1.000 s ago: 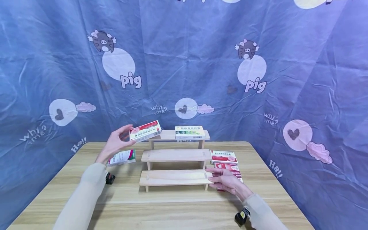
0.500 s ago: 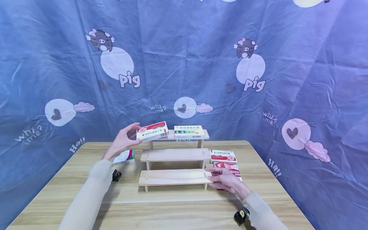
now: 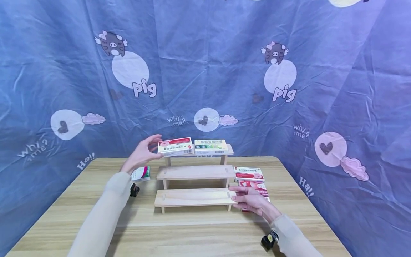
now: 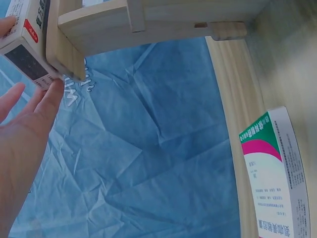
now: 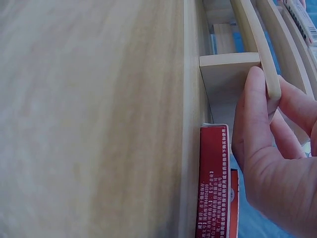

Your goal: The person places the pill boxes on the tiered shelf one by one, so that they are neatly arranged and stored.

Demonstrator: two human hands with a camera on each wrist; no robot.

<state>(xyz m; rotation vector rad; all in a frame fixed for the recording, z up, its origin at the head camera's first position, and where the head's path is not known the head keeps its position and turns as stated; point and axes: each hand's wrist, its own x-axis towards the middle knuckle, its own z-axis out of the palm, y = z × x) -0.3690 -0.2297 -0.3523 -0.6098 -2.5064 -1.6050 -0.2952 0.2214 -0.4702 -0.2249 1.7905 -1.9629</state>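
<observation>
From where I stand I count one stand (image 3: 196, 172) of pale wood with three flat tiers, and two oblong cartons up top: a red-and-white carton (image 3: 174, 147) at the left end, just beside a green-and-white carton (image 3: 210, 147). The left hand (image 3: 143, 152), thumb and fingers parted by the carton's width, grips the former's left end. The right hand (image 3: 253, 202) pinches the lowest tier (image 3: 196, 197) at its right end, digits nearly together. On the wood-grained table (image 3: 192, 235): one green-and-magenta carton (image 3: 141, 173) left, at least two red-printed cartons (image 3: 249, 174) right. Behind hangs creased blue cloth (image 3: 205, 71).

Red-white box (image 3: 175, 146), label up, at top-tier left end of upright pale wooden stand (image 3: 196, 172).
</observation>
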